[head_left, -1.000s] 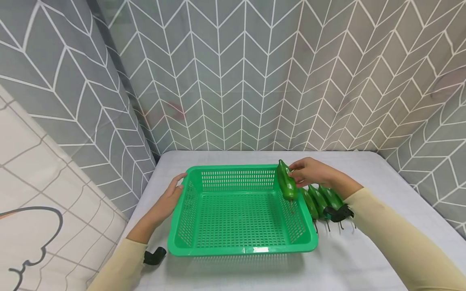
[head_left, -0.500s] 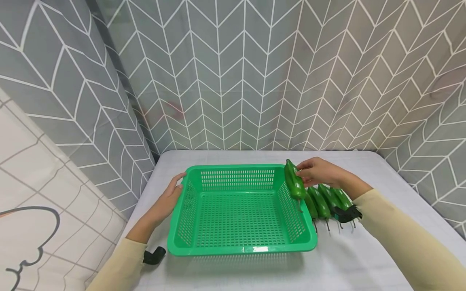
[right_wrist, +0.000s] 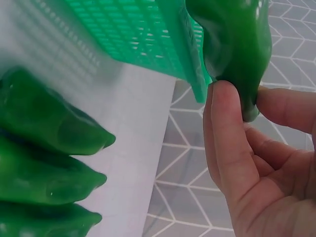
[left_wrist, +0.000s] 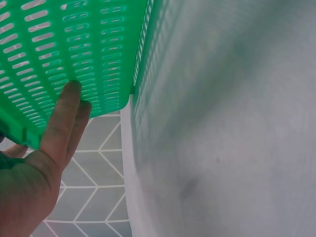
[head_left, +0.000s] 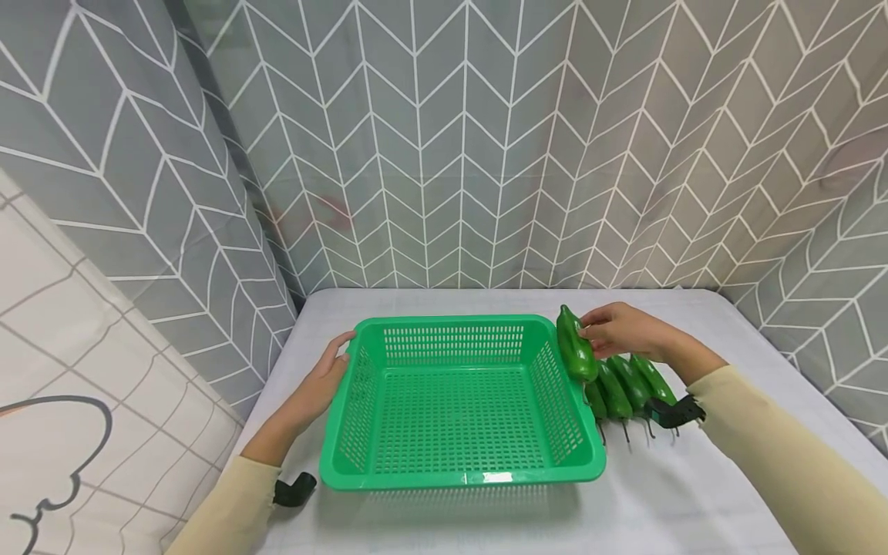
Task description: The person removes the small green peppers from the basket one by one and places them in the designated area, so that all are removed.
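A long, glossy green pepper (head_left: 575,347) is pinched near its tip between the thumb and fingers of my right hand (head_left: 624,333). The pepper overlaps the right rim of a green plastic basket (head_left: 458,479) in the head view, its stem end toward me. In the right wrist view, the held pepper (right_wrist: 239,44) hangs beside the basket's rim (right_wrist: 185,44). My left hand (head_left: 321,385) holds the basket's left rim, with fingers (left_wrist: 64,116) lying along the slotted outer wall (left_wrist: 79,59). Its thumb is mostly hidden by the rim.
Several green peppers (head_left: 630,385) lie side by side on the white-covered table (head_left: 666,493), just right of the basket. A patterned grey curtain (head_left: 458,154) hangs behind the table. Black straps with camera mounts (head_left: 676,412) are on the wrists.
My right hand has moved right with the pepper, from over the inside of the basket's right wall to its right rim. The left hand and basket have stayed in place.
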Demonstrator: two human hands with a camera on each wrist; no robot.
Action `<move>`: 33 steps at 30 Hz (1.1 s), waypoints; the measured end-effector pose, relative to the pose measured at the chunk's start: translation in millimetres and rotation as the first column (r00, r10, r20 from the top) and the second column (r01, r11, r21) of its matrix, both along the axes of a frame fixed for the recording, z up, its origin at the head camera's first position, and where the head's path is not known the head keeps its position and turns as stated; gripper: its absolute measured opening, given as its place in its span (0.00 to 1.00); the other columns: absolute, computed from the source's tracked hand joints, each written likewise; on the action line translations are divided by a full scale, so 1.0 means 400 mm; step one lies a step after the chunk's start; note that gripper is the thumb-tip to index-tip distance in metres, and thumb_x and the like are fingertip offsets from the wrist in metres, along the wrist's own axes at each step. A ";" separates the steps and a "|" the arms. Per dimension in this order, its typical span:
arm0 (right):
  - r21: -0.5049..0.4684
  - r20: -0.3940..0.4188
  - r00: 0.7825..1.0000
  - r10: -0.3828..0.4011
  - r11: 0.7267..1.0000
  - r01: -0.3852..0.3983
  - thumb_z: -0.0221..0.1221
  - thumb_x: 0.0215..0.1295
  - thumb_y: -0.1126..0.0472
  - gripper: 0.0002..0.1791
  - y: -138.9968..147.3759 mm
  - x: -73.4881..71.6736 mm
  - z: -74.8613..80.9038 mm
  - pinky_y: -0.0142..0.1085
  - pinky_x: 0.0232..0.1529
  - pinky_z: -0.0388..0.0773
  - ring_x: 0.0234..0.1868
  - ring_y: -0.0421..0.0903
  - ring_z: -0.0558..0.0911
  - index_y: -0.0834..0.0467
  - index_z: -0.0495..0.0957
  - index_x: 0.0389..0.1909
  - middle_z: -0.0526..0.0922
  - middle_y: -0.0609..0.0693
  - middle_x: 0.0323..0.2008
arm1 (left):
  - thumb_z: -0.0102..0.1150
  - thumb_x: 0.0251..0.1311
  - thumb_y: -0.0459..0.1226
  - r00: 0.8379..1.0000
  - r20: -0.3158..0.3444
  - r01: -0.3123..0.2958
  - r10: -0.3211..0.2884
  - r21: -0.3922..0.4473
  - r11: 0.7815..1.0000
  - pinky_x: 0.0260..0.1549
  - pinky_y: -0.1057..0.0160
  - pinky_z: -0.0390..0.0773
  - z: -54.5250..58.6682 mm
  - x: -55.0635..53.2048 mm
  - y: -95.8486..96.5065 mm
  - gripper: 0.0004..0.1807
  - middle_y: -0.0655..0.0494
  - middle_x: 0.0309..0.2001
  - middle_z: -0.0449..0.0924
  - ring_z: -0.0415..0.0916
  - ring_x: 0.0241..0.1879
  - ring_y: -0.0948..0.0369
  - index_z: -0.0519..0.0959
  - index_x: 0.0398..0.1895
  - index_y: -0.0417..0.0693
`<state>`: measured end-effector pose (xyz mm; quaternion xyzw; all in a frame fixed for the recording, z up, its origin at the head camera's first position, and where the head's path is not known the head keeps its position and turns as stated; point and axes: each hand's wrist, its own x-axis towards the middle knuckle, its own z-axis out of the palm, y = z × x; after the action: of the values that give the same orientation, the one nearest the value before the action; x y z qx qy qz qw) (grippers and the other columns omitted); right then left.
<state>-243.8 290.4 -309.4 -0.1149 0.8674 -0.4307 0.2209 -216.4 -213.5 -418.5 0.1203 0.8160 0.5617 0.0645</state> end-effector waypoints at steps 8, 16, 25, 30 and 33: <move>0.009 0.018 1.000 -0.013 1.000 0.012 0.50 0.79 0.63 0.31 0.026 0.008 -0.010 0.45 0.51 0.81 0.62 0.67 0.74 0.83 0.55 0.69 0.66 0.78 0.64 | 0.27 0.84 0.42 1.000 -0.008 0.014 -0.014 0.009 1.000 0.64 0.41 0.59 0.007 0.005 -0.001 0.27 0.41 0.49 0.77 0.77 0.48 0.53 0.45 0.81 0.49; 0.014 0.008 1.000 -0.030 0.999 0.030 0.50 0.79 0.62 0.31 0.059 0.008 -0.014 0.44 0.50 0.82 0.60 0.64 0.77 0.83 0.55 0.69 0.69 0.76 0.63 | 0.27 0.83 0.41 1.000 -0.005 0.005 -0.005 0.010 1.000 0.64 0.40 0.59 0.004 0.003 -0.001 0.27 0.40 0.51 0.76 0.76 0.50 0.52 0.45 0.81 0.50; 0.053 -0.018 0.998 -0.059 0.997 0.060 0.51 0.79 0.61 0.31 0.104 0.002 -0.029 0.42 0.49 0.82 0.58 0.62 0.79 0.83 0.57 0.68 0.75 0.72 0.58 | 0.27 0.83 0.43 1.000 0.009 -0.007 0.007 0.000 1.000 0.66 0.38 0.54 0.001 0.004 0.001 0.28 0.38 0.56 0.73 0.70 0.57 0.46 0.45 0.81 0.51; 0.068 -0.028 0.996 -0.086 0.994 0.088 0.51 0.79 0.61 0.31 0.126 0.000 -0.032 0.41 0.48 0.82 0.56 0.61 0.80 0.83 0.57 0.68 0.76 0.71 0.57 | 0.27 0.83 0.42 1.000 -0.003 -0.004 0.004 -0.002 1.000 0.66 0.39 0.56 -0.002 0.002 -0.001 0.27 0.39 0.52 0.75 0.72 0.53 0.48 0.46 0.81 0.50; 0.078 -0.030 0.995 -0.094 0.992 0.096 0.51 0.79 0.61 0.31 0.137 0.000 -0.035 0.42 0.48 0.82 0.55 0.59 0.81 0.83 0.57 0.67 0.76 0.70 0.56 | 0.26 0.83 0.40 1.000 -0.007 0.004 -0.004 0.000 1.000 0.65 0.39 0.57 -0.003 0.000 -0.001 0.27 0.40 0.51 0.75 0.73 0.52 0.49 0.46 0.81 0.50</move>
<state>-244.0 345.1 -323.2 -0.0704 0.8912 -0.4043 0.1933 -216.5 -213.8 -419.7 0.1241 0.8160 0.5611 0.0626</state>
